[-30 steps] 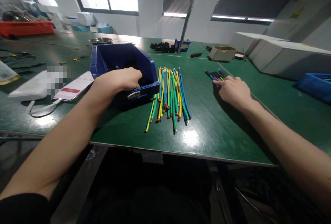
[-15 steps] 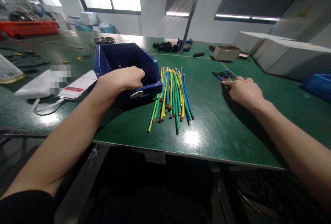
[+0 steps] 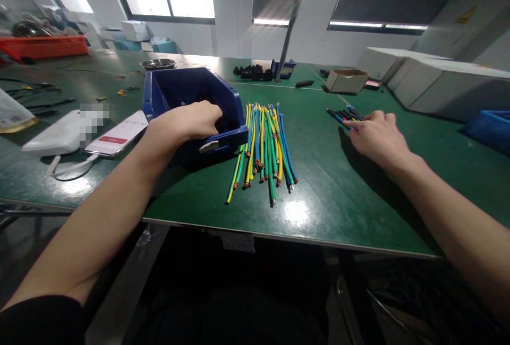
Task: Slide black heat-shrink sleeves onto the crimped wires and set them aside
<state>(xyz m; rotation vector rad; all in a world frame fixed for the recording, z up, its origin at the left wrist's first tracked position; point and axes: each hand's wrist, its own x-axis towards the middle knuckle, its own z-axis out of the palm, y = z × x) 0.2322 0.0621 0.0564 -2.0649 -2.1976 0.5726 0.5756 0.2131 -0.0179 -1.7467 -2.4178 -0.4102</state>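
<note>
My left hand (image 3: 199, 118) reaches over the front lip of a blue plastic bin (image 3: 229, 87). Its fingers curl down inside, and the bin wall hides their tips and whatever they hold. To the right of the bin, a spread of short cut wires (image 3: 263, 143) in yellow, green and blue lies on the table, several with bare copper ends. Farther right, my right hand (image 3: 376, 135) has its thumb and index finger closed at the near end of a small bunch of thin dark pieces with coloured parts (image 3: 350, 114); the exact pinch is partly hidden.
A phone (image 3: 116, 135) and a white device (image 3: 56, 135) with a cable lie left of the bin. Toward the back are a metal bowl (image 3: 158, 63), black parts (image 3: 253, 72) and a small carton (image 3: 346, 81). White boxes (image 3: 450, 82) and another blue bin (image 3: 488, 132) stand right.
My right index finger, stretched out before, has drawn in beside the thumb at the bunch. The left hand remains in the bin; the whole view has shifted slightly.
</note>
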